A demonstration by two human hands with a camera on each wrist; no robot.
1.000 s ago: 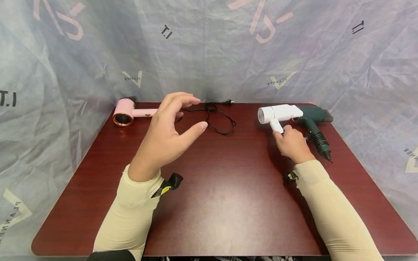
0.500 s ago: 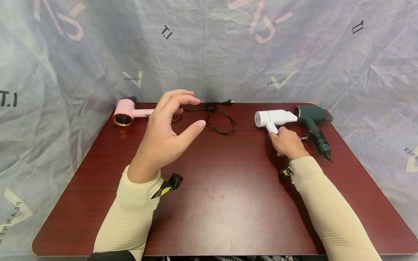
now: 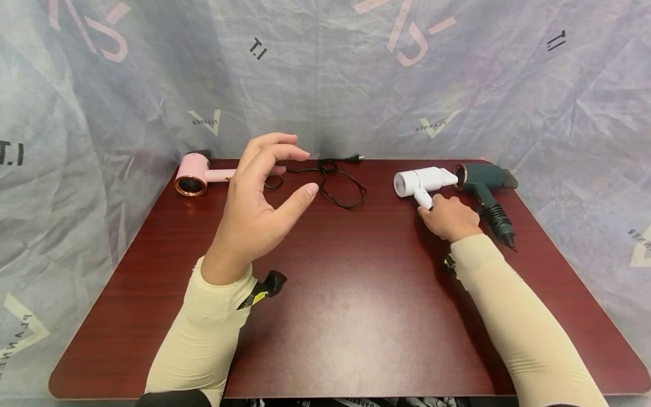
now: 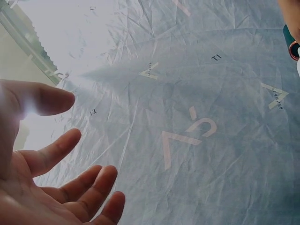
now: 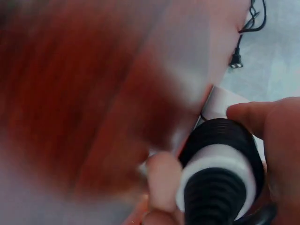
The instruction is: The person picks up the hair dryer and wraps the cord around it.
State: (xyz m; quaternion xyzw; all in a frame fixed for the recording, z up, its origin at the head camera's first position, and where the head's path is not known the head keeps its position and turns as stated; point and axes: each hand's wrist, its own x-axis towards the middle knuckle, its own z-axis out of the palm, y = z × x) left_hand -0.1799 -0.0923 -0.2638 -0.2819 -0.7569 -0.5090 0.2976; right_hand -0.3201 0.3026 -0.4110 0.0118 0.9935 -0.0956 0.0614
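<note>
At the right side of the table, my right hand (image 3: 450,219) grips a white hair dryer (image 3: 426,181) by its handle. In the right wrist view, thumb and fingers wrap the handle, whose black ribbed end (image 5: 215,194) points at the camera. The white nozzle ends close beside a dark green hair dryer (image 3: 485,176) with a copper-coloured rim. My left hand (image 3: 254,206) is held over the table with fingers spread and loosely bent, holding nothing. It overlaps the handle end of a pink hair dryer (image 3: 193,168) at the back left.
A black cord (image 3: 351,204) with a plug (image 3: 356,157) lies in a loop at the back middle of the red-brown table (image 3: 325,316). Grey printed sheeting (image 3: 315,79) hangs behind and at both sides. The green dryer's ribbed cord end (image 3: 503,229) points towards the front.
My right hand has shifted a little left with the white hair dryer, whose nozzle no longer overlaps the green one as much. My left hand has drifted slightly up and left.
</note>
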